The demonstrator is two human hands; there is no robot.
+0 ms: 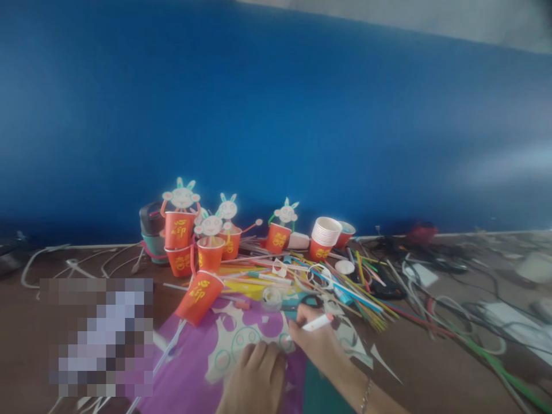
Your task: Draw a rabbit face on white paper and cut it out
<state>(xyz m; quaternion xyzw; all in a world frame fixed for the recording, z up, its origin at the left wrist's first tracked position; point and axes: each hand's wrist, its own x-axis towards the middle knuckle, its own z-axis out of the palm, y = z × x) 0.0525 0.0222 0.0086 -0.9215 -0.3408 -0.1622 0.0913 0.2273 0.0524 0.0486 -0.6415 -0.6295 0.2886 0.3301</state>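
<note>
My right hand (pixel 317 342) holds a white marker pen (pixel 318 323) with an orange cap, its tip down on a white paper cutout (pixel 235 339) printed with teal circles. My left hand (pixel 256 379) lies flat on the near edge of that cutout, fingers together, holding it down. The cutout rests on a purple sheet (pixel 190 379). A red paper cup (pixel 199 297) lies tipped over just beyond the sheet's left corner.
Several red cups with paper rabbit heads (pixel 181 221) stand at the back by the blue wall. A stack of cups (pixel 324 237), coloured straws (pixel 366 299), a tape roll (pixel 271 296) and scissors (pixel 306 300) crowd the middle. Cables (pixel 452 299) sprawl to the right. A blurred-out patch (pixel 99 336) is at left.
</note>
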